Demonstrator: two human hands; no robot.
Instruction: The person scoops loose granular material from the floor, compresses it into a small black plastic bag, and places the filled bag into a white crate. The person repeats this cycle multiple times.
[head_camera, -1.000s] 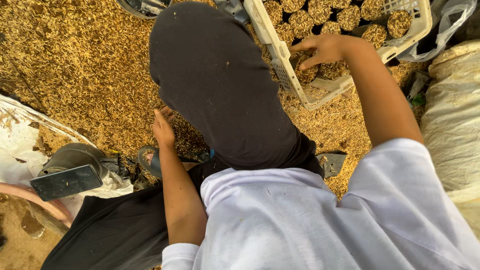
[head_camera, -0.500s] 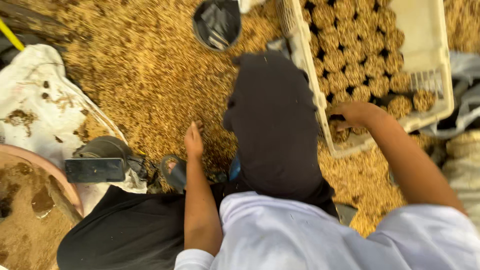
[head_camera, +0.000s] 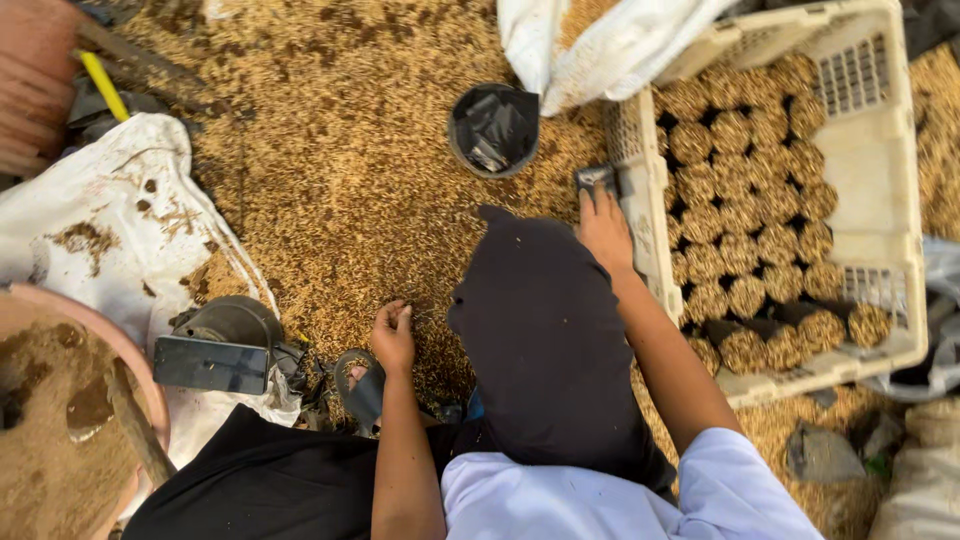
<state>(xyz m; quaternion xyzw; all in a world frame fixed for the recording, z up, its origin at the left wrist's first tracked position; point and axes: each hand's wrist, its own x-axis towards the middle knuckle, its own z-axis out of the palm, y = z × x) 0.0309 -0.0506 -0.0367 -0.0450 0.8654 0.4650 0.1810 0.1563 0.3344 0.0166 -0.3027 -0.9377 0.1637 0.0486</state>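
Husk-covered ground (head_camera: 340, 170), white crate (head_camera: 880, 150) of filled pots at 2 o'clock, right hand (head_camera: 605, 232) open beside its edge, touching small black bag (head_camera: 596, 180), left hand (head_camera: 392, 336) pinching husks, black pot (head_camera: 493, 128) at 12 o'clock.

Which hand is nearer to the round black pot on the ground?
The right hand: it lies just below and right of the black pot, beside the crate. The left hand is farther down.

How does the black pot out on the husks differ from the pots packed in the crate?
The black pot sits alone on the loose husks, apart from the crate; the crate pots stand packed in tight rows. The black pot looks unfilled, its dark inside showing; the crate pots are filled to the top with husk. It also looks wider than they do. All are round and open-topped.
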